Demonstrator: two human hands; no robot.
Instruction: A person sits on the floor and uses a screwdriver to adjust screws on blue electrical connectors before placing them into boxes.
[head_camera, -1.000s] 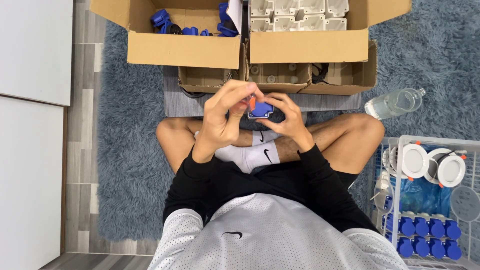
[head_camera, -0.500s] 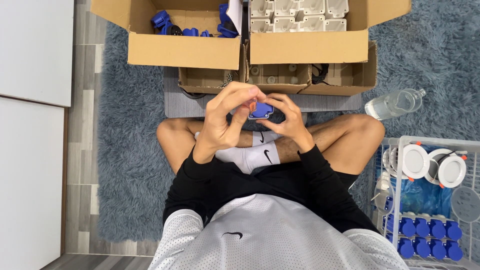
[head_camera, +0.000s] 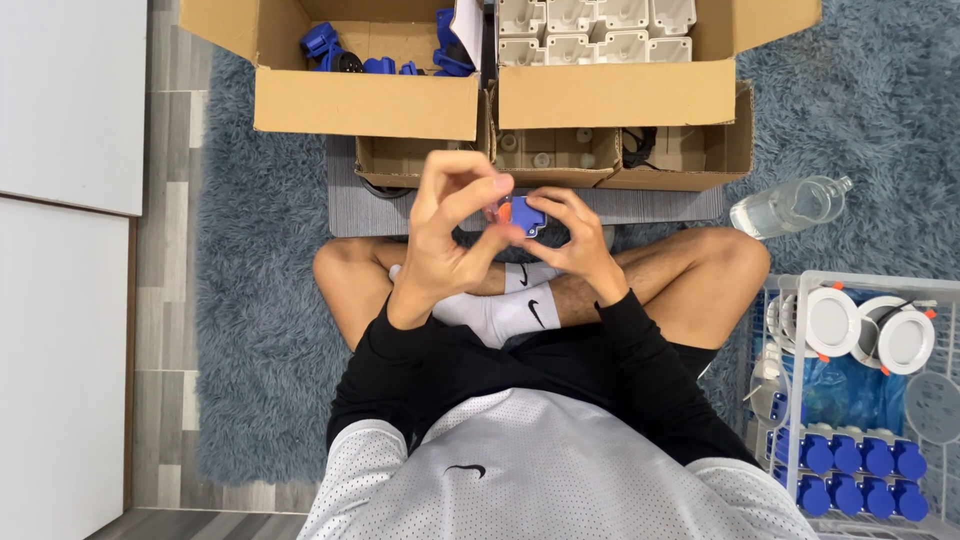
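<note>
I sit cross-legged on a blue-grey rug. A small blue plastic part (head_camera: 526, 215) with an orange piece at its left side is held between both hands, above my shins. My left hand (head_camera: 450, 235) pinches it from the left, thumb and forefinger curled over the orange end. On the other side my right hand (head_camera: 572, 235) cups the blue body with its fingertips. The underside of the part is hidden by my fingers.
Ahead stand open cardboard boxes: one with blue parts (head_camera: 340, 60), one with white square housings (head_camera: 600, 25), and lower boxes (head_camera: 560, 155) behind a grey mat. A clear water bottle (head_camera: 790, 205) lies at the right. A white wire basket (head_camera: 860, 390) holds round white lamps and blue parts.
My left-hand fingers have shifted slightly on the part, and its orange piece shows more. The hands stay in the same place.
</note>
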